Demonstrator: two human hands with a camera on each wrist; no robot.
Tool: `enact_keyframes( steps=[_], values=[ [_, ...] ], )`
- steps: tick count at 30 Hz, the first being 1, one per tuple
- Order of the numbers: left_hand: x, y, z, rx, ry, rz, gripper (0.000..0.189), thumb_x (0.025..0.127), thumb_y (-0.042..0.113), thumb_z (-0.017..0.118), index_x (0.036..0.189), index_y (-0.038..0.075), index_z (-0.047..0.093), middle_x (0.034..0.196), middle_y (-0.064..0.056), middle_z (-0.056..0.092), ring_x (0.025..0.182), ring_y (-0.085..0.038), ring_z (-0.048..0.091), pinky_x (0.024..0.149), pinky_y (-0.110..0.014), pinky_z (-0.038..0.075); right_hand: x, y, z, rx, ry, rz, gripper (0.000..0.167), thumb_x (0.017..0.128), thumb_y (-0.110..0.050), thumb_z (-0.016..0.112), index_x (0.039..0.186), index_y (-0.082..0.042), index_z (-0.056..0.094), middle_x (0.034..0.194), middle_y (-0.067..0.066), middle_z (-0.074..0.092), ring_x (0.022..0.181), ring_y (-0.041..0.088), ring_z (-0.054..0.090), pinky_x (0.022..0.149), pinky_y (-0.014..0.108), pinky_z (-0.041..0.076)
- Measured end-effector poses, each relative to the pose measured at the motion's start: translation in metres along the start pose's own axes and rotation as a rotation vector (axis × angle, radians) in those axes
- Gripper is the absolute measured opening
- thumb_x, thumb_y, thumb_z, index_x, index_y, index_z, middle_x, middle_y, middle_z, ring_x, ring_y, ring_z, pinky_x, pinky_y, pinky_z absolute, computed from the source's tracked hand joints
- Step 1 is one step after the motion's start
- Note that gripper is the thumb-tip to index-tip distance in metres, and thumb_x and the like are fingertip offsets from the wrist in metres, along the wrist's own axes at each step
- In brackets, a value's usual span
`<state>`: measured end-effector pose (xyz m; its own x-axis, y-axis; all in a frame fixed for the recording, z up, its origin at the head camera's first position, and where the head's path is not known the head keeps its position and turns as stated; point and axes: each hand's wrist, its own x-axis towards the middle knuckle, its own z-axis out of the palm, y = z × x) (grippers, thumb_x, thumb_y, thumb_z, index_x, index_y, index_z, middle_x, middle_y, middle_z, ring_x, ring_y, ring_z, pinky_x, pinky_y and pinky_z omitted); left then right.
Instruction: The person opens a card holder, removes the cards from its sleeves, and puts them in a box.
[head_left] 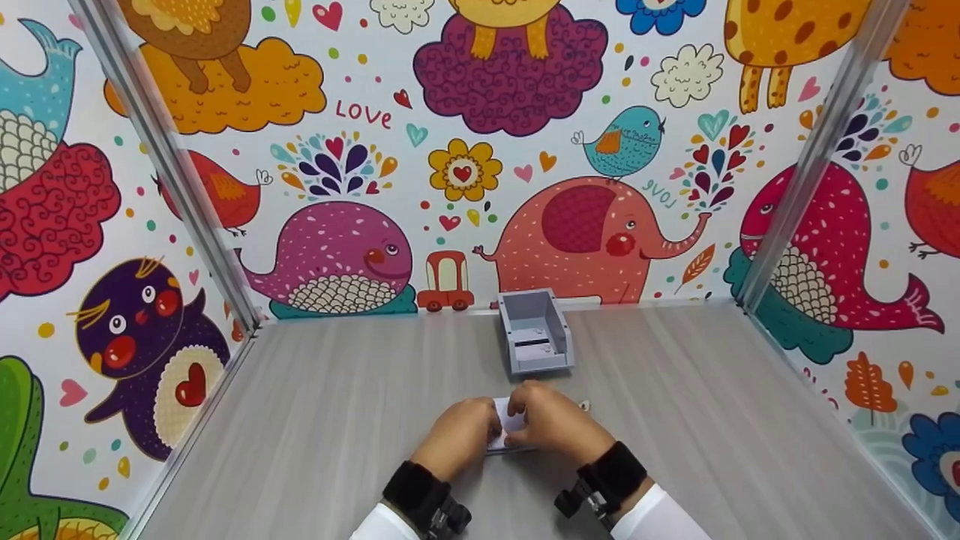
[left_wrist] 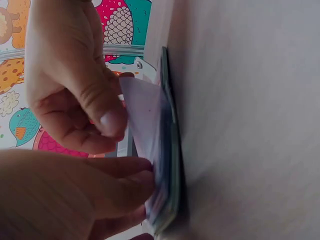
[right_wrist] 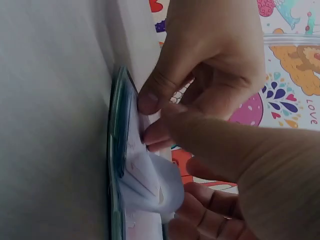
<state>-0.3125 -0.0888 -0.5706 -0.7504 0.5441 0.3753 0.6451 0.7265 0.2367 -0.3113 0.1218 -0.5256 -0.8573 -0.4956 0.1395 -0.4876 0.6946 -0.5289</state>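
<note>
A thin booklet-like holder (head_left: 512,449) with clear plastic sleeves and a dark green edge lies on the table between the hands. One translucent sleeve page (left_wrist: 142,107) stands up from it, bent into a curve in the right wrist view. My right hand (head_left: 559,421) holds this raised page between thumb and fingers. At the holder's left part, my left hand (head_left: 459,435) pinches the sleeve stack with thumb and fingertips. A pale card with faint pink print (right_wrist: 140,167) shows inside the sleeves. Past the right hand, a white strap with a metal snap (left_wrist: 141,65) sticks out.
Behind the hands, a grey open-front bin (head_left: 538,360) stands near the back wall. Patterned panels (head_left: 345,262) with metal posts (head_left: 787,202) enclose the wood-grain table (head_left: 360,375) at the back and both sides.
</note>
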Motion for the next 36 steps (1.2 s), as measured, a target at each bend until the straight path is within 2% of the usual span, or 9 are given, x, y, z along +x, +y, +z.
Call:
enact_keyframes(
  steps=[6, 8, 9, 10, 16, 19, 26, 32, 36],
  values=[
    [0.006, -0.038, 0.053, 0.025, -0.002, -0.030, 0.020, 0.081, 0.011, 0.086, 0.074, 0.027, 0.077, 0.084, 0.013, 0.068, 0.066, -0.006, 0.054, 0.060, -0.028, 0.047, -0.001, 0.002, -0.001, -0.062, -0.006, -0.032, 0.030, 0.075, -0.003, 0.098, 0.098, -0.004, 0.078, 0.096, 0.006, 0.072, 0.085, 0.014, 0.061, 0.076, 0.035, 0.056],
    [0.006, -0.038, 0.054, 0.027, -0.013, -0.042, 0.018, 0.081, 0.011, 0.087, 0.077, 0.027, 0.079, 0.087, 0.012, 0.071, 0.068, -0.007, 0.058, 0.063, -0.027, 0.050, -0.002, 0.002, -0.001, -0.054, -0.021, -0.026, 0.035, 0.074, -0.007, 0.101, 0.101, -0.004, 0.079, 0.098, 0.005, 0.073, 0.086, 0.014, 0.062, 0.078, 0.035, 0.057],
    [0.004, -0.032, 0.044, 0.036, -0.013, -0.037, 0.017, 0.081, 0.010, 0.088, 0.078, 0.025, 0.081, 0.090, 0.010, 0.072, 0.070, -0.010, 0.061, 0.064, -0.030, 0.052, -0.002, 0.002, -0.001, -0.052, -0.025, -0.027, 0.038, 0.073, -0.009, 0.103, 0.102, -0.004, 0.079, 0.099, 0.005, 0.072, 0.086, 0.014, 0.062, 0.079, 0.035, 0.057],
    [0.004, -0.039, 0.055, 0.043, 0.001, -0.031, 0.017, 0.080, 0.012, 0.088, 0.078, 0.027, 0.081, 0.089, 0.011, 0.071, 0.069, -0.008, 0.060, 0.064, -0.029, 0.051, -0.003, 0.002, -0.001, -0.050, -0.027, -0.033, 0.040, 0.072, -0.011, 0.104, 0.103, -0.005, 0.080, 0.100, 0.005, 0.073, 0.087, 0.014, 0.063, 0.079, 0.034, 0.057],
    [0.002, -0.041, 0.058, 0.005, -0.019, -0.042, 0.014, 0.085, 0.012, 0.086, 0.083, 0.025, 0.084, 0.093, 0.011, 0.072, 0.073, -0.008, 0.063, 0.068, -0.027, 0.055, -0.006, 0.004, 0.001, -0.124, 0.005, -0.113, 0.037, 0.070, -0.001, 0.096, 0.102, -0.004, 0.078, 0.099, 0.006, 0.071, 0.086, 0.015, 0.063, 0.078, 0.036, 0.057],
    [0.001, -0.029, 0.042, -0.012, -0.043, -0.071, 0.014, 0.087, 0.009, 0.083, 0.086, 0.023, 0.084, 0.097, 0.010, 0.071, 0.077, -0.008, 0.065, 0.072, -0.030, 0.057, -0.007, 0.003, 0.001, -0.138, 0.014, -0.117, 0.038, 0.070, 0.004, 0.095, 0.102, -0.004, 0.077, 0.098, 0.007, 0.069, 0.084, 0.016, 0.061, 0.076, 0.036, 0.055],
    [-0.003, 0.021, -0.023, -0.030, -0.070, -0.112, 0.011, 0.087, 0.000, 0.084, 0.087, 0.011, 0.082, 0.102, -0.001, 0.067, 0.079, -0.018, 0.067, 0.074, -0.033, 0.058, -0.006, 0.003, 0.000, -0.087, 0.030, -0.020, 0.045, 0.077, 0.005, 0.093, 0.117, -0.003, 0.073, 0.103, 0.010, 0.070, 0.090, 0.022, 0.065, 0.080, 0.043, 0.058],
    [-0.003, 0.027, -0.031, -0.018, -0.093, -0.127, 0.012, 0.087, -0.001, 0.083, 0.090, 0.011, 0.084, 0.099, -0.003, 0.070, 0.081, -0.020, 0.070, 0.076, -0.032, 0.059, -0.002, 0.004, -0.002, -0.066, 0.094, 0.102, 0.054, 0.085, 0.009, 0.086, 0.136, -0.002, 0.073, 0.112, 0.017, 0.076, 0.096, 0.026, 0.069, 0.088, 0.052, 0.062],
    [-0.002, 0.025, -0.029, -0.020, -0.103, -0.132, 0.013, 0.086, -0.003, 0.083, 0.091, 0.010, 0.083, 0.099, -0.003, 0.071, 0.082, -0.021, 0.071, 0.077, -0.033, 0.059, -0.001, 0.006, -0.002, -0.097, 0.116, 0.142, 0.031, 0.089, 0.003, 0.084, 0.120, -0.001, 0.082, 0.109, 0.017, 0.080, 0.093, 0.025, 0.071, 0.089, 0.053, 0.063]
  ],
)
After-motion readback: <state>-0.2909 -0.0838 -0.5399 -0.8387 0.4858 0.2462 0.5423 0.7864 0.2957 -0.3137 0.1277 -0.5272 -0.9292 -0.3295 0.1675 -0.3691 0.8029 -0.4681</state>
